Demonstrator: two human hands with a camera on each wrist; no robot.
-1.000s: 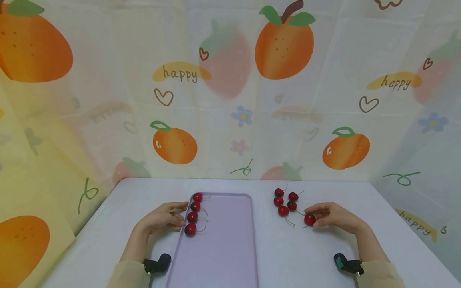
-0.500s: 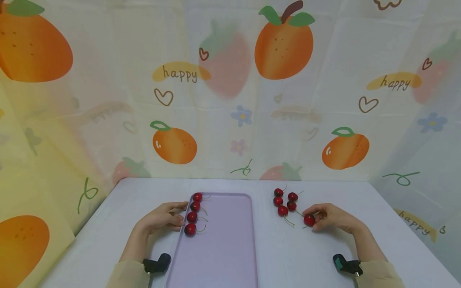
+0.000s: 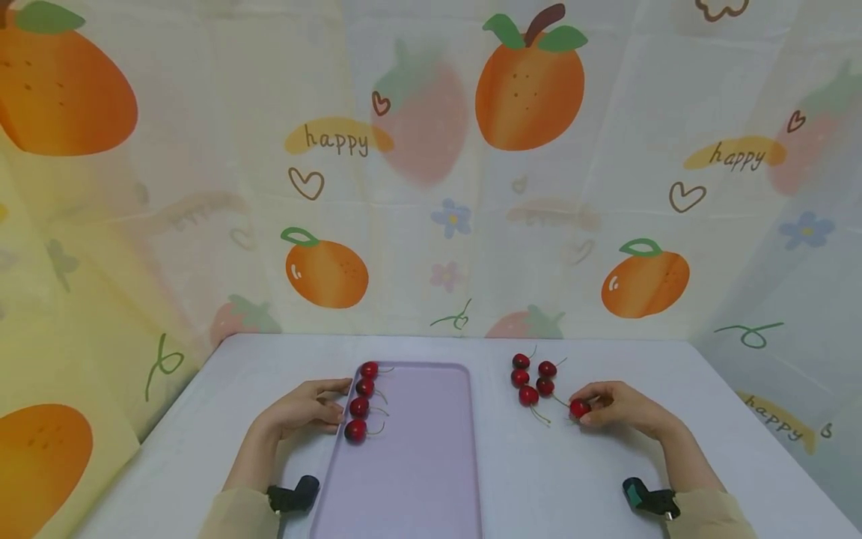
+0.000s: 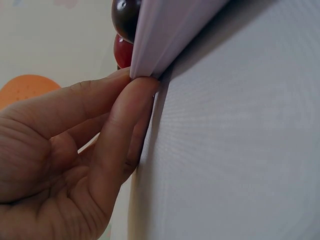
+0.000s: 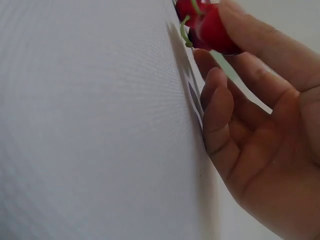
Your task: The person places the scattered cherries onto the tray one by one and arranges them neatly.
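Note:
My right hand (image 3: 622, 404) pinches a dark red cherry (image 3: 579, 408) between thumb and fingers, at the right of the table; in the right wrist view this cherry (image 5: 217, 30) shows its green stem. Just left of it, several cherries (image 3: 528, 395) with stems lie grouped on the tabletop. A pale purple tray (image 3: 411, 464) lies left of centre, with several cherries (image 3: 357, 430) in a column along its left side. At that side my left hand (image 3: 303, 408) holds the tray's rim; thumb and index finger (image 4: 127, 107) meet at the rim in the left wrist view.
The white-covered table (image 3: 525, 479) ends at a fruit-printed cloth (image 3: 417, 247) hanging behind, with more cloth at both sides. A strip of tabletop separates the tray from the loose cherries. Black wrist cameras (image 3: 296, 494) sit at both sleeves.
The cherry in my right hand has shifted slightly up in the head view, and the fingers have closed in on it. My left hand, the tray and the other cherries stay put.

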